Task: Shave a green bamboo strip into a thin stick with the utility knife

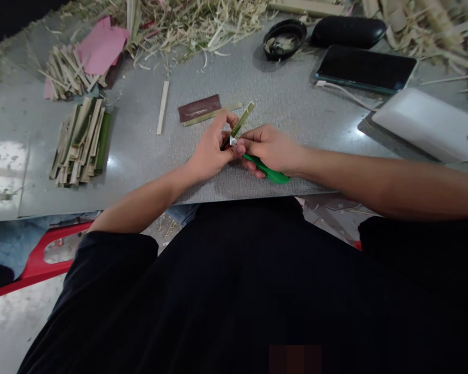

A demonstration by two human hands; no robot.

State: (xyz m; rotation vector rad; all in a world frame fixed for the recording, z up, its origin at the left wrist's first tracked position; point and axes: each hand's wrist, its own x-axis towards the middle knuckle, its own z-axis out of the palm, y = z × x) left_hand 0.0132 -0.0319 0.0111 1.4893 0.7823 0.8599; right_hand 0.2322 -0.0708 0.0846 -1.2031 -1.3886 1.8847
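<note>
My left hand (214,144) is closed around a narrow green bamboo strip (243,118), which slants up and to the right out of the fingers. In my right hand (273,148) is a green-handled utility knife (271,171); its metal tip (233,140) touches or lies very near the strip, and the exact contact is hidden by the fingers. Both hands meet close to the table's front edge. Just beyond them lie a brown sandpaper piece (198,107) and a thin bamboo strip (210,115) along its lower side. Farther left is a single pale strip (163,108).
Bundled bamboo strips (80,143) lie at the left, with smaller sticks (64,72) and pink paper (102,45) behind. Shavings (203,23) cover the back. To the right are a black dish (284,40), black case (348,31), phone (366,67) and white power bank (429,123) with cable.
</note>
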